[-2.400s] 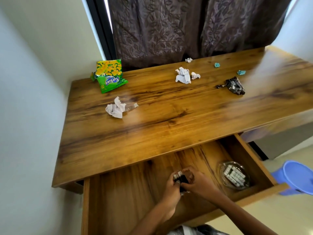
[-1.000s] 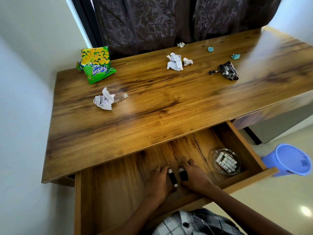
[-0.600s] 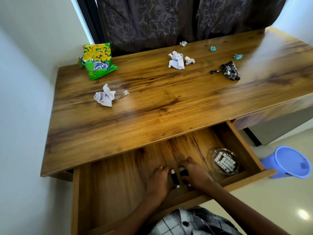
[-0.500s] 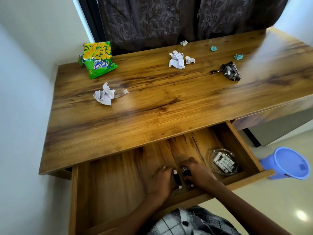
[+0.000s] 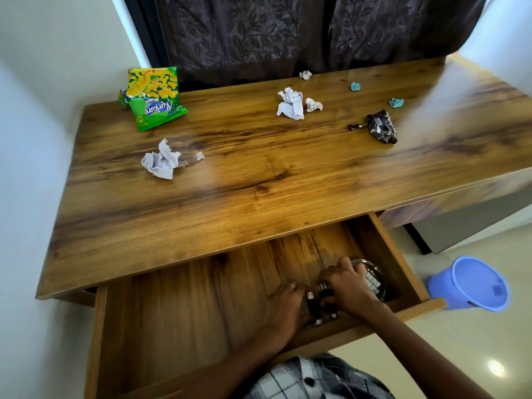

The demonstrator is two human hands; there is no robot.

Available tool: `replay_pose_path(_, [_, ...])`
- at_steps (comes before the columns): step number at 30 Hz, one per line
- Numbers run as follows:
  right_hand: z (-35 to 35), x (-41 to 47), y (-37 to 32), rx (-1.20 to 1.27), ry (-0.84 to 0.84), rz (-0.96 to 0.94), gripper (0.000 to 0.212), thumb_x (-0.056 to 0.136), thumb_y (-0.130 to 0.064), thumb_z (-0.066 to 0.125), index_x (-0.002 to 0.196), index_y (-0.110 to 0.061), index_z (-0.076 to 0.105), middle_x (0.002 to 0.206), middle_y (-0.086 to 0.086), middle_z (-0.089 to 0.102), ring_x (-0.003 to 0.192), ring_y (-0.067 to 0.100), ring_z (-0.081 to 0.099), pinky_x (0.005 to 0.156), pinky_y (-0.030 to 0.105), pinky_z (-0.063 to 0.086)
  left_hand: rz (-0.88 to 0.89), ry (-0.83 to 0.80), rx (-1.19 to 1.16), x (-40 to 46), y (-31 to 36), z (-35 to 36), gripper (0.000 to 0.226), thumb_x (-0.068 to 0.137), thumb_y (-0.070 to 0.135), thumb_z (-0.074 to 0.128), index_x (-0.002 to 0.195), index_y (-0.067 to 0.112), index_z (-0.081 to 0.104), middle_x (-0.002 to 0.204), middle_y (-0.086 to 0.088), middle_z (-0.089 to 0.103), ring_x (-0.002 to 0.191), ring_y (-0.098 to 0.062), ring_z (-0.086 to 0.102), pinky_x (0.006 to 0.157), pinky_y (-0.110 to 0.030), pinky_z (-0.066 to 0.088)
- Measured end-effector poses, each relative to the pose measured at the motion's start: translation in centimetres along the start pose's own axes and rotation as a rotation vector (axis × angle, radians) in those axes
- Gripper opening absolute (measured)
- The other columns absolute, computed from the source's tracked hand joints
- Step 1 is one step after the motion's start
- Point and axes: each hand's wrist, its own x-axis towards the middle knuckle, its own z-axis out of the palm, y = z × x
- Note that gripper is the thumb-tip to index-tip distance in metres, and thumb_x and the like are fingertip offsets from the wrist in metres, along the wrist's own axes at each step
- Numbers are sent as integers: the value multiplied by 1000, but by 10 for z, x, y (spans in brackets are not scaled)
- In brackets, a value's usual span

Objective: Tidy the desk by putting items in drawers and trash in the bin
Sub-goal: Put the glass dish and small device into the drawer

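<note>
On the wooden counter (image 5: 259, 180) beyond both hands lie one green-and-yellow snack packet (image 5: 154, 99), one black crumpled wrapper (image 5: 380, 129), four white paper wads (image 5: 161, 160) and two small teal scraps (image 5: 355, 86), all probably light and soft enough to pinch anywhere. In the open wooden drawer (image 5: 201, 306), the left hand (image 5: 283, 308) and right hand (image 5: 347, 286) curl round small black cylindrical batteries (image 5: 319, 302); their count is unclear, and they likely roll.

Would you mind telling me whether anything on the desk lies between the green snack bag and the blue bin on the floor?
Nothing tall blocks it. Between the snack bag and the bin lie only flat crumpled paper and a black wrapper, and the open drawer juts out beside the bin.
</note>
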Motion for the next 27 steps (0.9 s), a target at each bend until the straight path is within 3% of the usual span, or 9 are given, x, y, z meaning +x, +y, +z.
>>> replay_pose_path(12, [-1,2,15,-11,-40,-34,51,83,-41,62,130,-28,47,139,-4,44,135,27,16,108,56,15,14,17,40,12,16,6,56,80,38,67,130,24,47,131,0,49,123,-20,42,95,-33,41])
replay_pose_path(27, [1,-3,22,-47,-14,-33,53,85,-39,60,133,-26,44,142,-2,40,136,27,15,107,55,17,39,1,55,17,22,10,57,81,38,66,132,21,46,134,-2,47,127,-21,40,98,-33,38])
